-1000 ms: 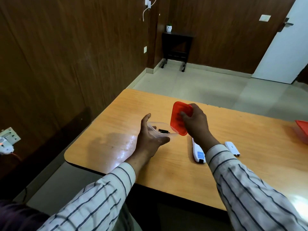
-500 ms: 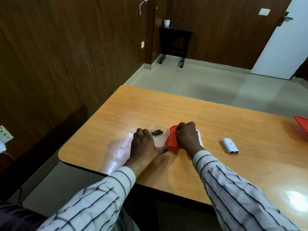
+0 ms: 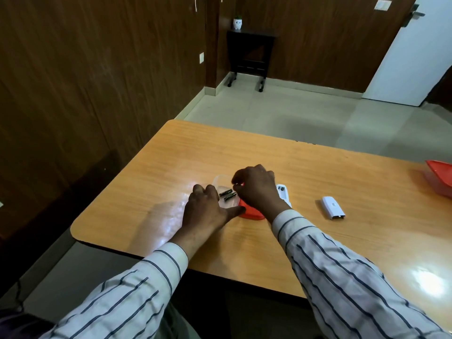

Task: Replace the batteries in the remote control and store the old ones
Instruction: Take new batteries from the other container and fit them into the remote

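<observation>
A small clear container [image 3: 221, 181] sits on the wooden table [image 3: 171, 155] with two dark batteries [image 3: 228, 195] lying in it. My left hand [image 3: 205, 210] grips the container's near left side. My right hand [image 3: 256, 189] hovers just right of the batteries with its fingers curled down, and I see nothing in its grasp. The red lid [image 3: 253, 213] lies flat on the table, partly under that hand. The white remote [image 3: 283, 193] is mostly hidden behind my right wrist. Its white battery cover [image 3: 333, 207] lies apart, further right.
A second red-lidded container [image 3: 440, 178] stands at the table's right edge. The table's near edge runs just below my forearms. A wood-panelled wall is on the left, and a small dark side table [image 3: 249, 52] stands on the floor beyond.
The red lid went from upright in my right hand down to flat on the table. My right hand has risen off it and shifted toward the batteries. The container came down onto the table.
</observation>
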